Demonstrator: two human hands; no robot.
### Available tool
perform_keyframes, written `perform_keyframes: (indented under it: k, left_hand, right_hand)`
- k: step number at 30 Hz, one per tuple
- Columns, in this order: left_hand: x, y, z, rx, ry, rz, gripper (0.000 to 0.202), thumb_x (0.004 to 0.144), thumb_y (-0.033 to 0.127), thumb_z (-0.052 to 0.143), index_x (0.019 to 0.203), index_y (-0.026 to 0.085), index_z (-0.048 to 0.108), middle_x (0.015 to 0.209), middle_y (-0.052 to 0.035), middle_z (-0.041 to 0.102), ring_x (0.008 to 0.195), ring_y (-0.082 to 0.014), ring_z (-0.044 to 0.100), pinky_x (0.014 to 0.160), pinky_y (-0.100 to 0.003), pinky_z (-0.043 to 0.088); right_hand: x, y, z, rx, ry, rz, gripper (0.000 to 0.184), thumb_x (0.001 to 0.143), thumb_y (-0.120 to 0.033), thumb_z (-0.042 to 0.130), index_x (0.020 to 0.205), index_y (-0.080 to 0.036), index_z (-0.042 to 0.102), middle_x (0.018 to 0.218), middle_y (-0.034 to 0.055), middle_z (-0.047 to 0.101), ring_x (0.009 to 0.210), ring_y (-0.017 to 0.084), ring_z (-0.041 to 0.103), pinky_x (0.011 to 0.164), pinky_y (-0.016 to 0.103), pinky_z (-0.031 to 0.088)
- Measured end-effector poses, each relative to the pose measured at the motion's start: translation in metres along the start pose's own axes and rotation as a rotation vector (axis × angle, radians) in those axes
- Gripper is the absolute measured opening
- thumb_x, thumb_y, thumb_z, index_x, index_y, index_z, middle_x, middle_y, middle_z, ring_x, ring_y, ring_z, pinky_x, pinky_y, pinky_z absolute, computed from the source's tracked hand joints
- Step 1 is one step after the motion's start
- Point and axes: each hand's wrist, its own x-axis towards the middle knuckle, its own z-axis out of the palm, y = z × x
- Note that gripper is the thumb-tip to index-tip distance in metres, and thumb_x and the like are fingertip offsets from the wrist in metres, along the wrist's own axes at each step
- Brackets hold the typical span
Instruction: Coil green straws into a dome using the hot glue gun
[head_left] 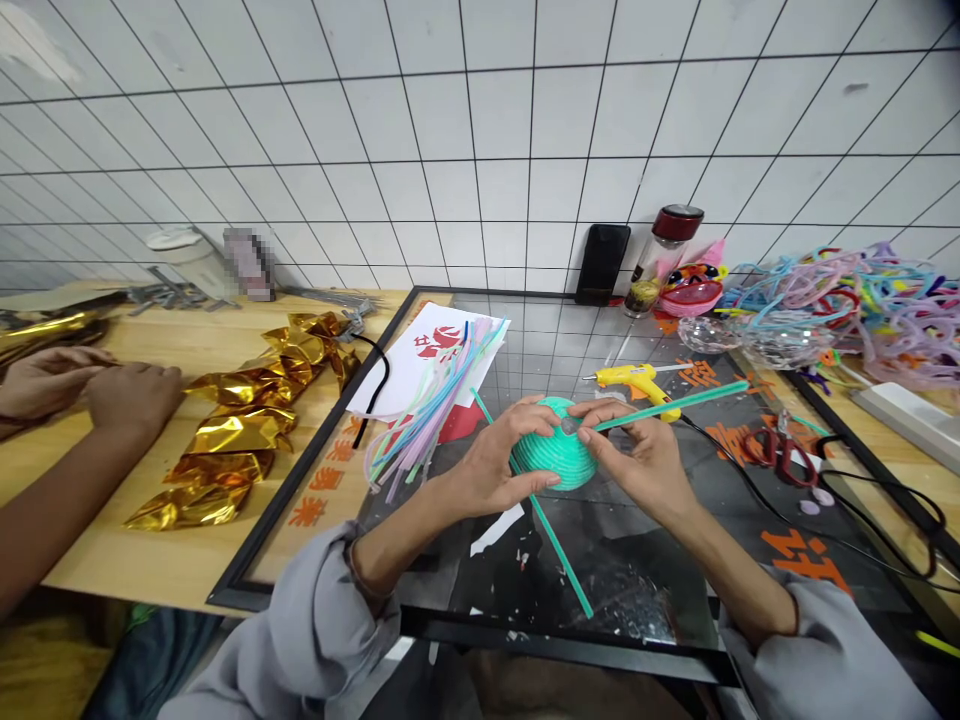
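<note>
A green ball (pixel 556 462) wound in rows of pipe cleaner is held above the dark glass board. My left hand (pixel 501 455) is closed around its left side, thumb below and fingers on top. With thumb and fingertips, my right hand (pixel 637 445) pinches a green pipe cleaner (pixel 697 402) at the ball's upper right, its long end reaching out to the right. A small grey spot (pixel 570 425) shows on top of the ball. Another green pipe cleaner (pixel 562 560) slants across the board beneath the ball.
A yellow glue gun (pixel 637 382) with a black cord and red scissors (pixel 780 450) lie right. Pastel pipe cleaners (pixel 442 400) rest on white paper (pixel 401 345). A bottle (pixel 664 260), phone (pixel 602 263) and pipe-cleaner heap (pixel 847 300) stand behind. Left, another person's hands (pixel 127 390) adjoin gold foil (pixel 240 430).
</note>
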Motion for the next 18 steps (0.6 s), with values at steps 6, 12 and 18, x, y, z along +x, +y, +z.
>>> perform_keyframes:
  k: [6, 12, 18]
  left_hand:
    - [-0.0029, -0.0016, 0.0006, 0.008, -0.005, -0.001, 0.049, 0.084, 0.023, 0.077, 0.123, 0.025, 0.048, 0.119, -0.0079, 0.065, 0.12, -0.0242, 0.063, 0.121, -0.058, 0.035]
    - [-0.003, -0.0022, 0.0015, 0.042, -0.013, 0.015, 0.047, 0.086, 0.025, 0.075, 0.126, 0.025, 0.049, 0.121, -0.0084, 0.066, 0.121, -0.0249, 0.063, 0.12, -0.06, 0.035]
    - [-0.0042, -0.004, 0.0013, 0.058, -0.007, 0.033, 0.049, 0.085, 0.025, 0.076, 0.126, 0.025, 0.049, 0.119, -0.0084, 0.067, 0.12, -0.0243, 0.064, 0.119, -0.058, 0.038]
  right_hand:
    - [-0.0007, 0.0013, 0.0005, 0.01, 0.008, 0.005, 0.008, 0.083, -0.028, 0.07, 0.078, -0.022, 0.068, 0.092, 0.0078, 0.078, 0.088, 0.023, 0.073, 0.074, 0.036, 0.058]
    - [-0.0015, -0.0001, 0.0015, -0.009, 0.015, 0.012, 0.009, 0.083, -0.029, 0.071, 0.077, -0.022, 0.067, 0.091, 0.008, 0.078, 0.087, 0.023, 0.073, 0.072, 0.035, 0.058]
    - [-0.0023, -0.0004, 0.002, -0.029, 0.028, -0.024, 0.006, 0.083, -0.024, 0.069, 0.077, -0.022, 0.067, 0.091, 0.0077, 0.078, 0.087, 0.022, 0.073, 0.073, 0.035, 0.057]
